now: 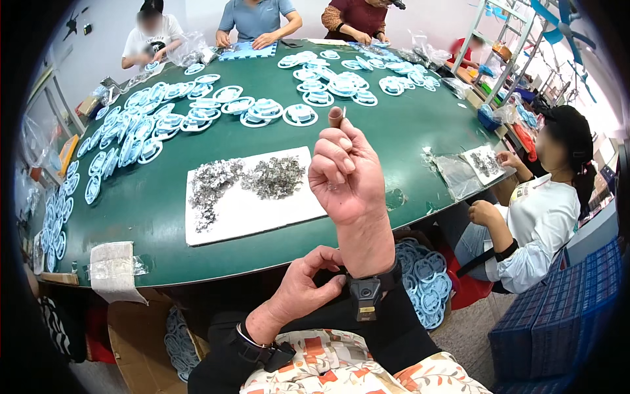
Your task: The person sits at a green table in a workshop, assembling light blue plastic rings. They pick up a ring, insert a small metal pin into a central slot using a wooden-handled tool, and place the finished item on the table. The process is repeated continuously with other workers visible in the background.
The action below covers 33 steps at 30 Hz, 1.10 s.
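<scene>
My right hand (346, 171) is raised over the table, palm toward me and fingers curled in. At its top, a brown-covered fingertip (335, 117) and a thin pale sliver (344, 112) stick up; what the sliver belongs to is too small to tell. Lower down, my left hand (307, 285) is beside my right wrist, thumb and forefinger apart, with nothing visible between them. A dark device (365, 299) is strapped to my right wrist. Left of my right hand lies a white board (262, 220) bearing two heaps of small metallic pieces (272, 177).
Many light-blue ring-shaped plastic parts (266, 109) cover the far and left parts of the green table (164, 262). More fill boxes (426, 282) below its edge. Several people work around it, one seated at right (538, 223). A cloth (113, 269) hangs over the near edge.
</scene>
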Tool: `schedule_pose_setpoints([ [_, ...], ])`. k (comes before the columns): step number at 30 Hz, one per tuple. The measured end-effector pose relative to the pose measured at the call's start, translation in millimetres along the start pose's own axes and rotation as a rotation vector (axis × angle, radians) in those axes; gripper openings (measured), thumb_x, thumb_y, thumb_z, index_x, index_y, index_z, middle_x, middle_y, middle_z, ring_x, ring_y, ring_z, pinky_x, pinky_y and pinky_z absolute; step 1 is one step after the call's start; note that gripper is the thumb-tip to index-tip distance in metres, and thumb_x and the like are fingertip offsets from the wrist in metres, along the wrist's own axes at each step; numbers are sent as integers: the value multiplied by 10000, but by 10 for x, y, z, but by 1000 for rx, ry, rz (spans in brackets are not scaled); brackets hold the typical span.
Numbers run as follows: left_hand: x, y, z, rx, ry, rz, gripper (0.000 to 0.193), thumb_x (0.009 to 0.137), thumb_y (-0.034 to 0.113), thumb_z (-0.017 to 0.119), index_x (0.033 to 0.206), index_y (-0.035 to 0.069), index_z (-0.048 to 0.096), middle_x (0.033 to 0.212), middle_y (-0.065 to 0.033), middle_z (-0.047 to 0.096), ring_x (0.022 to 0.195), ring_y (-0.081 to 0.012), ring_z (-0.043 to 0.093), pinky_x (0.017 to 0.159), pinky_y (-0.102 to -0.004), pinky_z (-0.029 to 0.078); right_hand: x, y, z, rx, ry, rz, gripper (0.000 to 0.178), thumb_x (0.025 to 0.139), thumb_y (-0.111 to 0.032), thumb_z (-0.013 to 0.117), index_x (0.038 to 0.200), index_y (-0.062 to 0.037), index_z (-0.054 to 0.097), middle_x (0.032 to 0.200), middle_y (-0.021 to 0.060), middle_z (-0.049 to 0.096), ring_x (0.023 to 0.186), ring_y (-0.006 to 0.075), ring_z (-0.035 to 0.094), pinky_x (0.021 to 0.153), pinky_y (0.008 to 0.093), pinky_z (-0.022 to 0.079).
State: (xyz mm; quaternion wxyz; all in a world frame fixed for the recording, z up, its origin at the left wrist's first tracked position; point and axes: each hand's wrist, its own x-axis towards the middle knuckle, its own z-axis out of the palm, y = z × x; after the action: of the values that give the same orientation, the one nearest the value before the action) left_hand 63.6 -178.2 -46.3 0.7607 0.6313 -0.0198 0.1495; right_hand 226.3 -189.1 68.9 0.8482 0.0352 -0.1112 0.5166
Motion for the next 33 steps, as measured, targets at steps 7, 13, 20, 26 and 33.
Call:
schedule_pose_setpoints([
  [7, 122, 105, -54, 748, 100, 519, 327, 676, 56, 818, 966, 78, 667, 951, -81, 730, 892, -274, 711, 792, -357, 521, 68, -99, -188, 66, 55, -56, 174, 1092, -187, 442, 1148, -50, 533, 692, -18, 448, 470, 65, 376, 395, 224, 278],
  [13, 113, 117, -82, 849, 113, 567, 330, 640, 95, 834, 923, 98, 662, 920, -51, 732, 890, -243, 718, 750, -354, 510, 103, -75, -221, 75, 52, -50, 180, 1096, -184, 424, 1156, -53, 531, 697, -16, 463, 469, 64, 384, 387, 223, 276],
  [20, 113, 122, -119, 937, 217, 508, 262, 693, 168, 840, 896, 113, 683, 909, -27, 730, 861, -233, 714, 732, -350, 517, 163, -100, -310, 7, 81, -90, 170, 1081, -169, 446, 1165, -55, 539, 712, -19, 478, 502, 66, 386, 418, 219, 303],
  [26, 182, 349, -384, 717, 169, 347, 195, 843, 156, 764, 1014, 76, 713, 690, -62, 674, 605, -165, 668, 550, -309, 512, -160, -176, -66, -345, -69, -110, 245, 1101, -188, 424, 1169, -8, 575, 720, -15, 422, 529, 68, 379, 437, 227, 309],
  [33, 415, 710, -981, -9, 413, 165, 250, 996, 214, 641, 1106, -9, 667, 719, 24, 614, 626, -49, 576, 583, -217, 498, -1065, 270, -458, -1111, 32, 327, 308, 1029, -268, 597, 887, 4, 620, 588, -1, 477, 489, 57, 373, 452, 229, 298],
])
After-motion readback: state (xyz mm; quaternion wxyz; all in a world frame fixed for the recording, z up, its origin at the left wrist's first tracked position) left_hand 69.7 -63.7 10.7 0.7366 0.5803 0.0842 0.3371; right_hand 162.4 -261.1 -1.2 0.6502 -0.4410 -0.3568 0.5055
